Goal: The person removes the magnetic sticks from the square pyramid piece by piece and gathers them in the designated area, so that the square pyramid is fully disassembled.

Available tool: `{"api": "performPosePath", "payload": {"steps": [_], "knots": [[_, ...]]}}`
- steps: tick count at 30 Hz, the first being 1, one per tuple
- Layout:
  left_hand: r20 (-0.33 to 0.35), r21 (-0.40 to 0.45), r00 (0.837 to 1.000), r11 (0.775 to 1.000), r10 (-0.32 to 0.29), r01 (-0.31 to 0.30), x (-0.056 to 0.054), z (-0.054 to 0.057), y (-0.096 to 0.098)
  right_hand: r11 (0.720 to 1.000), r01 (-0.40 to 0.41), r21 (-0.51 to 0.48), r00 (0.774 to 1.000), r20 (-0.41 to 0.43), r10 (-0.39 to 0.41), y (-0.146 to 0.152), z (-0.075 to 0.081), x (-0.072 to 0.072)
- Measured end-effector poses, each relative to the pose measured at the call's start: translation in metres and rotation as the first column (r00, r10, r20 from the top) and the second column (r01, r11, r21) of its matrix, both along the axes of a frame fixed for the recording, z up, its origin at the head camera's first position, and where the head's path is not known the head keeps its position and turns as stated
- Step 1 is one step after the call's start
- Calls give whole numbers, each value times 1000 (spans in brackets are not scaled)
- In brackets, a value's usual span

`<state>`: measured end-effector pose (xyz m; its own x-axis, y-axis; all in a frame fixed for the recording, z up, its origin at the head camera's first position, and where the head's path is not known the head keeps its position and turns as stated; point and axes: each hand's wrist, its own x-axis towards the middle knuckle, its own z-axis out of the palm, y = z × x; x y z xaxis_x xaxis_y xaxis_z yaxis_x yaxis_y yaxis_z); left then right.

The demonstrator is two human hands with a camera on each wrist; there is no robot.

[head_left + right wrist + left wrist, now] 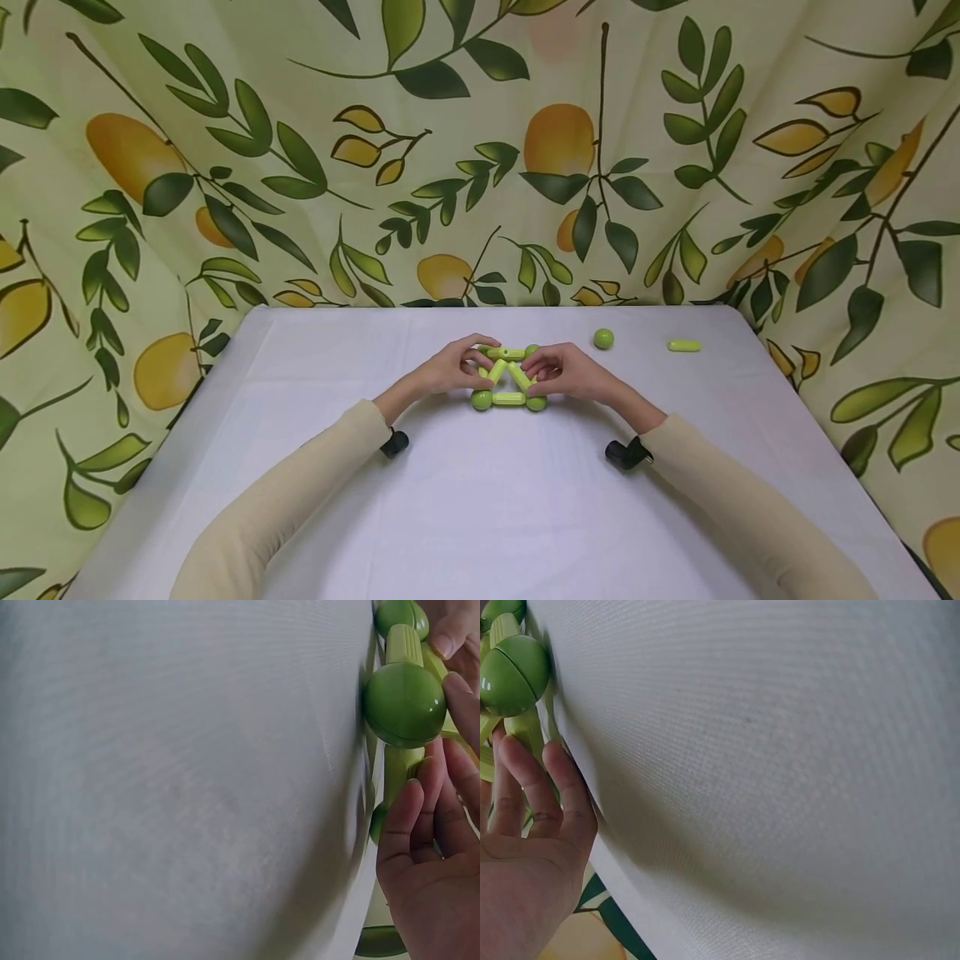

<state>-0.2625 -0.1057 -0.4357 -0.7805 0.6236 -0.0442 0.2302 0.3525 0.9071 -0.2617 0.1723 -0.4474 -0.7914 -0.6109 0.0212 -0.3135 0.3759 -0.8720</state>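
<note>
A small frame of green balls and light-green rods lies on the white table. Its front rod (509, 399) joins a left ball (482, 400) and a right ball (536, 403); another rod (506, 354) runs along the back. Two more rods lean together between the sides, a left one (497, 372) and a right one (519, 377). My left hand (450, 365) pinches the left leaning rod, and my right hand (566, 371) pinches the right one. Each wrist view shows a front corner ball (405, 705) close up, the fingers partly hiding the side rods.
Farther back on the white table (510, 500), a loose green ball (603, 338) and a loose light-green rod (684, 346) lie to the right of the frame. A leaf-and-fruit patterned curtain (465, 183) hangs behind the table and along its sides.
</note>
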Motion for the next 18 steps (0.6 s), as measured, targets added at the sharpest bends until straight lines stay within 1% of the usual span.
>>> {"api": "performPosePath", "payload": {"steps": [8, 12, 15, 18], "knots": [[-4, -4, 1000, 1000, -4, 4, 0, 1, 1, 1000, -21, 11, 1000, -1, 21, -1, 0, -1], [-6, -5, 1000, 1000, -3, 3, 0, 2, 1, 998, -52, 32, 998, -17, 52, -3, 1, -1], [-5, 3, 1000, 1000, -5, 5, 1, 2, 0, 996, -82, 36, 996, -34, 83, -4, 1, -1], [-7, 14, 1000, 1000, -10, 10, 1, 2, 0, 995, -95, 36, 994, -41, 97, -4, 1, 0]]}}
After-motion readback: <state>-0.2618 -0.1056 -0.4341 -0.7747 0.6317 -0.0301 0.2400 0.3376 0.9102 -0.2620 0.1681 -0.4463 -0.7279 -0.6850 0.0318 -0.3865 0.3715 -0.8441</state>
